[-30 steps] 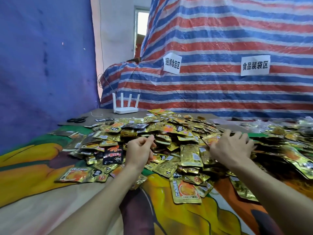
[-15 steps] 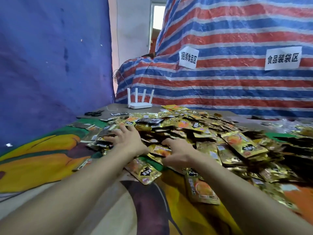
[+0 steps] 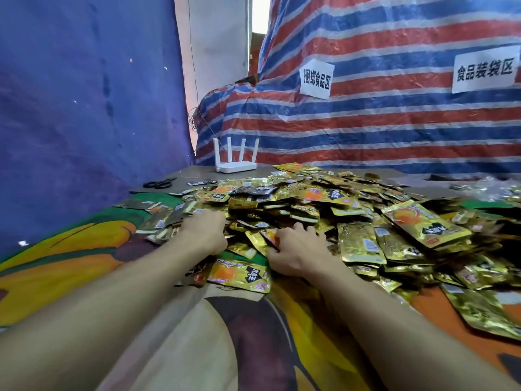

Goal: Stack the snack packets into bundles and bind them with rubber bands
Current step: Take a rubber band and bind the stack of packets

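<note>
A big heap of gold snack packets [image 3: 324, 204] covers the middle and right of the table. My left hand [image 3: 204, 232] rests on the heap's near left edge, its fingertips hidden among the packets. My right hand [image 3: 298, 249] lies just right of it with fingers curled, thumb and fingers pinching a gold packet [image 3: 260, 239] at the heap's front. A single gold and orange packet [image 3: 239, 276] lies flat between my wrists. I can make out no rubber band.
A colourful printed cloth [image 3: 70, 272] covers the near table. Black scissors [image 3: 159, 183] and a white router [image 3: 235, 160] sit at the far left. Clear bags [image 3: 485, 189] lie far right. A striped tarp [image 3: 380, 117] with two paper signs hangs behind, and a blue sheet [image 3: 84, 108] on the left.
My right hand swung left across the heap and now pinches a packet beside my left hand. My left hand opened out, then settled onto the packets at the left edge.
</note>
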The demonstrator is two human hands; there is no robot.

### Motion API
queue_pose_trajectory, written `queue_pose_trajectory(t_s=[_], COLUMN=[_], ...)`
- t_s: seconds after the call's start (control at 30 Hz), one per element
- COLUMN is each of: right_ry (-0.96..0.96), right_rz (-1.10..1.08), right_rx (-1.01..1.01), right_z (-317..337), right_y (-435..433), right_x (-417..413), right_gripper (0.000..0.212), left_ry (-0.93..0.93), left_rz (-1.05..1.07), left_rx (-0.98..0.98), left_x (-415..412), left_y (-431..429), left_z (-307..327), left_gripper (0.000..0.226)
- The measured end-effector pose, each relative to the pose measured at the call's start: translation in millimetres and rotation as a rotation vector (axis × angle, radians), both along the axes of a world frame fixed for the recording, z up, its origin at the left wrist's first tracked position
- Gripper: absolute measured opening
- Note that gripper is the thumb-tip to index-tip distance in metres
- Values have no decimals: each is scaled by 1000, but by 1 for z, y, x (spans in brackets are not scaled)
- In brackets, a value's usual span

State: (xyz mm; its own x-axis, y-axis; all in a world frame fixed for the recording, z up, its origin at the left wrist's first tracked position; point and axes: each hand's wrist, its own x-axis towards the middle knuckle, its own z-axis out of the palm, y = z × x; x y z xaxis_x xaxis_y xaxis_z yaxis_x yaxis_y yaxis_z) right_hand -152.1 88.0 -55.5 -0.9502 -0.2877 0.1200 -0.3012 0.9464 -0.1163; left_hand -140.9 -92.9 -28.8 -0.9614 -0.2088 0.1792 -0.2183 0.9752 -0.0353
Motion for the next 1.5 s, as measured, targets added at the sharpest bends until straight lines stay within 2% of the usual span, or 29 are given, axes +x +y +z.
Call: queue_pose_trajectory(t_s=[0.07,0.1,0.2,0.23,0.33,0.4,0.53,0.67,0.77,0.9,1.0,1.07,1.17,1.3,1.43,1.5], right_ry=[-53,-45,87,140,227,296,427,464,440,420,333,246,115,55,74,28], right_rz=[-21,-30,-2,18,64,70,32,3,0,-1,-53,-82,-159,-325,-428,-404], right_rx=[-29,-45,-100,-107,-129,-182,-384,-644,-827,-1053,-1261,-1386,-1496,-1527,-1488,-1460], right_z=[-2,-2,-1,-1,-1,2,14,23,27,29,32,34,35,33,30,28], right_y=[-4,-6,-6,-5,-3,2,16,27,33,32,29,28,29,26,27,23], right_x=[1,1,4,6,10,10,10,11,12,17,18,18,16,13,10,14], right_gripper=[69,67,22,14,30,27,13,13,18,21,19,15,7,15,24,29], left_ry=[70,85,130,156,222,254,353,472,484,477,492,528,574,596,670,653], left_rz=[-22,-30,-54,-67,-86,-65,-82,-188,-269,-321,-306,-297,-328,-332,-254,-263], left_rx=[-23,-22,29,62,187,284,473,868,1299,1718,1949,2016,2043,2047,2150,2138], left_x=[5,8,18,21,26,28,35,42,42,30,24,21,17,20,18,17], left_y=[2,3,9,11,14,14,14,14,19,38,50,57,68,76,70,69], left_z=[-5,-4,6,11,26,34,48,61,64,51,28,15,4,-2,-2,-5], left_gripper=[15,15,14,12,12,17,8,14,14,9,31,38,62,44,64,55])
